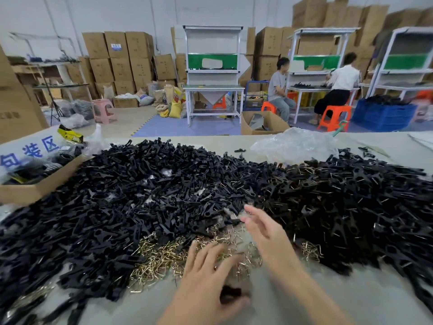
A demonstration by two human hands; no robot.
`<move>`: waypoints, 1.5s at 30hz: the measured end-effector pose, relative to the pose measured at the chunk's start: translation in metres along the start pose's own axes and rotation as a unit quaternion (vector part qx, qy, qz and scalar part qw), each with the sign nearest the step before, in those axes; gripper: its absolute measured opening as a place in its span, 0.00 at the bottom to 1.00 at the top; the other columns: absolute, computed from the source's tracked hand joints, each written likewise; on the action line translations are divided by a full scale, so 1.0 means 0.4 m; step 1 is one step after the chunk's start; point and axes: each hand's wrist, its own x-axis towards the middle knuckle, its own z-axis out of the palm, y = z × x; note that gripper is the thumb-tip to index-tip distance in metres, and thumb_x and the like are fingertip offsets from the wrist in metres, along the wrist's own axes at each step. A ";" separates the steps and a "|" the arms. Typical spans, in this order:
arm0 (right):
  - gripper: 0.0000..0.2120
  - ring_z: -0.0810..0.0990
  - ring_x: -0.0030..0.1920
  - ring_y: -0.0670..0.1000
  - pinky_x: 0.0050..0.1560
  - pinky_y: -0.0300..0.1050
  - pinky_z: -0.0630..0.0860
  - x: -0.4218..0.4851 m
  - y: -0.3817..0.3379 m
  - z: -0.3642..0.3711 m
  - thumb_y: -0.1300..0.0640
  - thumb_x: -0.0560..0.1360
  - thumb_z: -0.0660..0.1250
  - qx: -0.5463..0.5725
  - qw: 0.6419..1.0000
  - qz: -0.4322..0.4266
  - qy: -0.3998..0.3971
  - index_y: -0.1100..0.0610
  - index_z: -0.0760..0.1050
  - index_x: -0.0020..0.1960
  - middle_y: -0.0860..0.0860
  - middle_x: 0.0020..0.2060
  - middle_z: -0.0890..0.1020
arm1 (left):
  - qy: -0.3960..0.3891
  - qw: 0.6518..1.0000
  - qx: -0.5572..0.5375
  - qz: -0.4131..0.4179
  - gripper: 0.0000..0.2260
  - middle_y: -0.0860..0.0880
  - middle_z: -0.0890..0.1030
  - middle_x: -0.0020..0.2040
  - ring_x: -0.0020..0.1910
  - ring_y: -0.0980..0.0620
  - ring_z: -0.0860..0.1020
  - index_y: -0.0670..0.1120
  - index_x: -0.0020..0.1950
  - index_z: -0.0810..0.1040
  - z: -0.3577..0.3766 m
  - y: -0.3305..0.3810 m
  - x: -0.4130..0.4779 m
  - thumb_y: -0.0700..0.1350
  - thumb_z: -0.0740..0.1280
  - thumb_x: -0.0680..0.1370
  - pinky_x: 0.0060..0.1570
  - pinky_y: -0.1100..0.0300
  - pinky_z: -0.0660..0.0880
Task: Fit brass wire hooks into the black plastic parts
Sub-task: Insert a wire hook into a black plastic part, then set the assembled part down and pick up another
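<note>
A big heap of bare black plastic parts [140, 195] covers the left and middle of the table. On the right lies a second heap of black parts with wire hooks [339, 202] showing among them. Loose brass wire hooks [159, 259] are piled at the near edge between the heaps. My left hand [206, 285] reaches over the hooks with fingers stretched, its thumb pinning a blurred black plastic part [230, 294] against the palm. My right hand [269, 233] hovers with spread fingers over the hooks, holding nothing and blurred by motion.
A cardboard box [35, 191] with striped items stands at the left table edge. A crumpled clear plastic bag [293, 146] lies at the back. Bare grey table [293, 301] shows near me. Two people sit at workbenches far behind, among stacked cartons.
</note>
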 end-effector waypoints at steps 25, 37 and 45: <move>0.27 0.51 0.81 0.50 0.77 0.49 0.37 -0.029 0.092 0.107 0.38 0.83 0.46 -0.418 0.903 -0.053 -0.081 0.44 0.60 0.79 0.48 0.80 0.59 | -0.100 0.958 0.023 -0.266 0.31 0.43 0.66 0.71 0.67 0.37 0.67 0.54 0.76 0.61 -0.133 -0.290 0.191 0.62 0.65 0.77 0.65 0.42 0.70; 0.22 0.58 0.79 0.50 0.80 0.51 0.47 -0.034 0.078 0.104 0.43 0.84 0.52 -0.385 0.918 -0.069 -0.059 0.46 0.67 0.75 0.47 0.77 0.66 | 0.091 0.947 -0.207 -0.229 0.04 0.49 0.81 0.36 0.25 0.55 0.73 0.56 0.50 0.74 -0.153 -0.311 0.192 0.54 0.65 0.81 0.27 0.60 0.69; 0.20 0.65 0.72 0.48 0.76 0.47 0.57 -0.047 0.077 0.100 0.50 0.84 0.57 -0.342 0.933 -0.113 -0.014 0.50 0.70 0.74 0.47 0.71 0.73 | -0.020 0.977 -0.043 -0.209 0.21 0.48 0.81 0.41 0.32 0.51 0.78 0.44 0.67 0.72 -0.210 -0.320 0.175 0.59 0.58 0.83 0.32 0.57 0.74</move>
